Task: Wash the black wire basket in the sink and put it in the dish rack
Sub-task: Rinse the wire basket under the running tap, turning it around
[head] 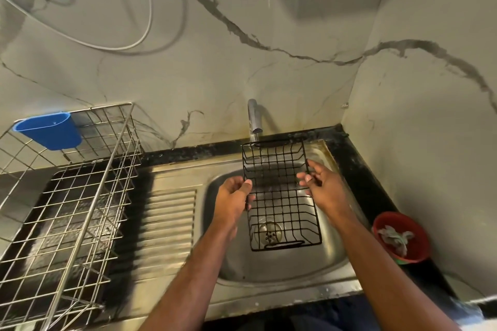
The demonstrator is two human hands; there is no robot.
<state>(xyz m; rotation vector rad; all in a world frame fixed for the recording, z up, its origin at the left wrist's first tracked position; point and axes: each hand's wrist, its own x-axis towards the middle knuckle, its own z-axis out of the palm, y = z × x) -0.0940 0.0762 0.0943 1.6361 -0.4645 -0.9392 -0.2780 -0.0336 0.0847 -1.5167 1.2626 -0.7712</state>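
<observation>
Dish rack (70,196) sat on the counter at far left, nothing from this job in it, so the put-away step was still open. A blue cup (49,129) hung on its back rail. My left hand (234,197) gripped the left long edge of the black wire basket (279,196), thumb on top of the wire, fingers curled underneath. I held the basket over the sink (285,266), far end tipped up right under the tap (254,118). My right hand (322,183) pinched the right edge, fingertips hooked through the mesh. Looked like mid-rinse to me: washing underway, not finished, rack transfer left.

Hard to call: the water stream at the spout was faint, so I couldn't say for sure it ran. No soap or sponge visible. Drain showed only through the mesh. Red bowl (400,236) at right held something crumpled, can't identify. Rack's near-left corner was cut off by the frame
</observation>
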